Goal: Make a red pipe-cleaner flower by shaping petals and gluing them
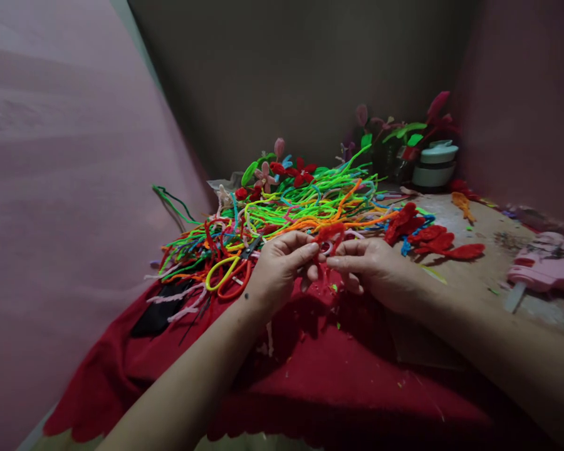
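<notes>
Between my two hands, above the red cloth, a red pipe cleaner is bent into a loop. My left hand pinches its left side between thumb and fingers. On the other side my right hand pinches it too, fingers curled. Scissors with a yellow and a red handle loop lie just left of my left hand. Behind both hands spreads a heap of pipe cleaners, mostly green and orange. To the right of it lie finished-looking red fuzzy petals.
A pink glue gun rests at the right on the brown board. Toward the back stand a pale lidded container and fuzzy flowers. A black flat object lies at the left. Pink sheets rise on both sides.
</notes>
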A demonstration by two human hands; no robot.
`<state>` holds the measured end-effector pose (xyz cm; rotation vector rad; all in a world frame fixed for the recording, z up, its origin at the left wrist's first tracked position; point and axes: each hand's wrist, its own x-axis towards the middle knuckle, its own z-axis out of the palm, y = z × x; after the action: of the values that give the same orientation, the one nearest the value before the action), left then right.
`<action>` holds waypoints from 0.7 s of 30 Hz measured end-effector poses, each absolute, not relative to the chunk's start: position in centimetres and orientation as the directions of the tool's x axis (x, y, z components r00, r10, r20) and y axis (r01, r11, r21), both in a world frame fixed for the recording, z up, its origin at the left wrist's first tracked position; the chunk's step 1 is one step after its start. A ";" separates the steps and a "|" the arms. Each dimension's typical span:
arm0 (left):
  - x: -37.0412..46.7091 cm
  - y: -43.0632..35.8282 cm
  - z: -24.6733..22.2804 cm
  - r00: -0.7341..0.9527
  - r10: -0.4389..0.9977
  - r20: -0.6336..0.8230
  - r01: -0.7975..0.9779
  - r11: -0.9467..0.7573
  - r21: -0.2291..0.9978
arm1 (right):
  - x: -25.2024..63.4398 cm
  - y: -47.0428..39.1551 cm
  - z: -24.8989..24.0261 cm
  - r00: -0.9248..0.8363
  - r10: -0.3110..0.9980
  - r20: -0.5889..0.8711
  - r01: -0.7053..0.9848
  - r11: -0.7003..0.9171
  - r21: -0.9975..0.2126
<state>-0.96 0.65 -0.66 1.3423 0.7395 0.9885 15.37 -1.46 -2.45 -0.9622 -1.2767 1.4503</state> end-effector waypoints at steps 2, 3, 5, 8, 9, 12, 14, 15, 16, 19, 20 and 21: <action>-1.0 0.5 -0.5 0.411 0.904 0.119 -0.125 -0.074 0.989 | 15.2 -1.7 -2.2 -0.274 0.962 0.021 -0.134 -0.016 -0.991; -1.0 0.4 -0.5 0.406 0.906 0.120 -0.116 -0.079 0.990 | 15.1 -1.9 -2.1 -0.271 0.962 0.033 -0.133 -0.004 -0.991; -0.9 0.3 -0.4 0.396 0.909 0.130 -0.106 -0.095 0.990 | 15.0 -2.0 -2.0 -0.259 0.965 0.038 -0.093 0.015 -0.996; -0.7 0.1 -0.5 0.386 0.907 0.167 -0.087 -0.145 0.986 | 14.7 -2.1 -2.2 -0.306 0.952 0.026 -0.042 0.014 -0.999; -0.6 0.1 -0.6 0.385 0.905 0.182 -0.078 -0.164 0.983 | 14.7 -2.1 -2.3 -0.334 0.942 0.033 -0.051 0.017 -0.999; -0.6 0.1 -0.6 0.368 0.906 0.208 -0.051 -0.203 0.978 | 14.6 -2.0 -2.6 -0.376 0.926 0.031 -0.080 0.001 -0.997; -0.6 0.2 -0.6 0.348 0.913 0.212 -0.037 -0.213 0.976 | 14.6 -1.9 -2.6 -0.331 0.944 0.006 -0.094 -0.027 -0.995; -0.7 0.3 -0.6 0.337 0.918 0.211 -0.032 -0.212 0.977 | 14.7 -1.9 -2.6 -0.289 0.957 0.011 -0.130 -0.028 -0.991; -0.7 0.4 -0.5 0.326 0.923 0.206 -0.023 -0.210 0.977 | 14.7 -1.9 -2.5 -0.237 0.971 0.033 -0.186 -0.012 -0.983; -0.8 0.3 -0.3 0.319 0.933 0.168 0.019 -0.183 0.983 | 14.8 -1.9 -1.9 -0.041 0.988 0.152 -0.355 0.128 -0.926; -0.7 0.2 -0.2 0.323 0.934 0.151 0.038 -0.172 0.984 | 14.8 -1.9 -1.7 0.017 0.981 0.195 -0.372 0.187 -0.909; -0.6 0.1 -0.2 0.331 0.934 0.136 0.056 -0.163 0.985 | 14.8 -2.0 -1.6 0.066 0.971 0.232 -0.358 0.240 -0.902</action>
<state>-0.62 0.07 -0.19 1.5196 0.9397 1.0238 14.83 -2.03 -1.58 -0.7736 -1.0243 1.1704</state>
